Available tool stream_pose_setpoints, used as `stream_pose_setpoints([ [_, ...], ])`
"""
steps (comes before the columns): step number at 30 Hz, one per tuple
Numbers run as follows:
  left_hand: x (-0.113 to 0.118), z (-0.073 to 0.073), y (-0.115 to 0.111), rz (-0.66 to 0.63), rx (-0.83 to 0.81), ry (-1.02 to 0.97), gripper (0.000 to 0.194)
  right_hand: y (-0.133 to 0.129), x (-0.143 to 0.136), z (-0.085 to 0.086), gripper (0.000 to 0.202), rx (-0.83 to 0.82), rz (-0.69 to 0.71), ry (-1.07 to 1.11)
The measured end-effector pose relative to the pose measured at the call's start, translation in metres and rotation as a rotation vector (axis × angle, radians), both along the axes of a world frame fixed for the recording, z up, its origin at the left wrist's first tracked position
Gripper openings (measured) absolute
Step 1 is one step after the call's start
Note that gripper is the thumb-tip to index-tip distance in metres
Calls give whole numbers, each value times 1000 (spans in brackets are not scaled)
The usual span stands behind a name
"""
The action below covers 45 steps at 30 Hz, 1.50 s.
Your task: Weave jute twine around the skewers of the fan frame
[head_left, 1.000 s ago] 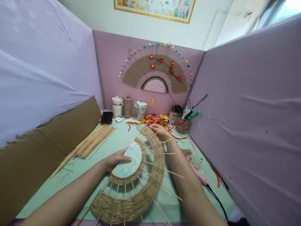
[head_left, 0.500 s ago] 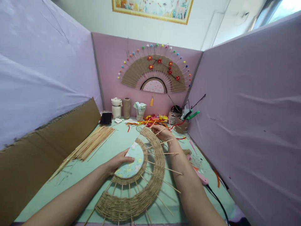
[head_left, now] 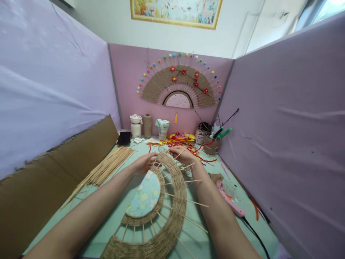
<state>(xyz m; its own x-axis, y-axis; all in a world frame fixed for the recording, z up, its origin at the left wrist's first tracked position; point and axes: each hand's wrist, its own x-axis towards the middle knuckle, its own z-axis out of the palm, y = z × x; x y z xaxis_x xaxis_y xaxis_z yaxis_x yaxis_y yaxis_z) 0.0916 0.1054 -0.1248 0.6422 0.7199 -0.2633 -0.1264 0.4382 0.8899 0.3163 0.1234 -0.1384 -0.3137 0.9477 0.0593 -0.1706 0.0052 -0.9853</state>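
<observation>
A half-round woven fan [head_left: 180, 194] of brown twine on thin wooden sticks lies tilted over the table. Its inner half-disc [head_left: 145, 196] is pale blue cloth with a yellow-green flower print. My left hand [head_left: 145, 163] grips the fan's upper end by the sticks, thumb and fingers on either side; part of the fingers is hidden. At the top outer edge, my right hand [head_left: 182, 154] pinches closed beside a stick tip, on what looks like thin twine. Loose loops of twine [head_left: 185, 169] hang behind the fan near the right wrist.
Bamboo sticks [head_left: 107, 167] lie left by a cardboard strip [head_left: 67, 154]. Pipe cleaners [head_left: 185, 145], a white jar [head_left: 136, 126], a twine spool [head_left: 147, 126] and a tool cup [head_left: 211, 145] stand behind. A pink corded glue gun [head_left: 231, 205] lies right. A finished fan [head_left: 161, 81] hangs behind.
My left hand has moved from the cloth half-disc up to the fan's upper end. The fan has shifted down and slightly left; my right hand stays at its top edge.
</observation>
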Motion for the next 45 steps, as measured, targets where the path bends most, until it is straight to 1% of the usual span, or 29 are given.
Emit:
stream_pose_setpoints([
  [1, 5, 4, 9, 75, 21, 11, 33, 0, -3, -1, 26, 2, 4, -13],
  [2, 9, 6, 16, 116, 48, 30, 32, 0, -5, -1, 26, 5, 4, -22],
  [4, 16, 6, 25, 157, 126, 58, 29, -1, -8, 0, 26, 12, 5, -31],
  [7, 21, 0, 28, 184, 203, 85, 26, -3, -9, 2, 28, 15, 12, -46],
  [10, 19, -4, 26, 213, 201, 78, 28, -4, -2, 3, 30, -3, 40, -99],
  [12, 16, -5, 26, 223, 193, 69, 29, -4, 6, 2, 31, -27, 31, -129],
  [14, 14, -7, 26, 230, 186, 63, 29, -2, 14, 0, 34, -47, -38, -122],
  [17, 14, -10, 26, 221, 178, 60, 28, 2, 20, -1, 34, -15, -186, -50],
  [20, 15, -14, 25, 211, 180, 69, 27, 4, 18, 1, 29, 36, -317, 49],
  [22, 15, -14, 24, 208, 188, 79, 26, 4, 15, 4, 28, 60, -350, 104],
  [27, 13, -13, 22, 225, 183, 61, 24, 0, 17, 11, 26, 87, -284, 115],
  [32, 13, -15, 21, 233, 180, 49, 21, 2, 20, 12, 24, 128, -352, 147],
  [39, 11, -16, 21, 233, 135, 45, 19, 3, 22, 15, 31, 100, -394, 104],
  [42, 10, -17, 20, 235, 134, 29, 18, 1, 31, 12, 30, 64, -336, -13],
  [45, 8, -18, 20, 253, 143, 15, 16, -3, 41, 7, 26, -11, -210, -154],
])
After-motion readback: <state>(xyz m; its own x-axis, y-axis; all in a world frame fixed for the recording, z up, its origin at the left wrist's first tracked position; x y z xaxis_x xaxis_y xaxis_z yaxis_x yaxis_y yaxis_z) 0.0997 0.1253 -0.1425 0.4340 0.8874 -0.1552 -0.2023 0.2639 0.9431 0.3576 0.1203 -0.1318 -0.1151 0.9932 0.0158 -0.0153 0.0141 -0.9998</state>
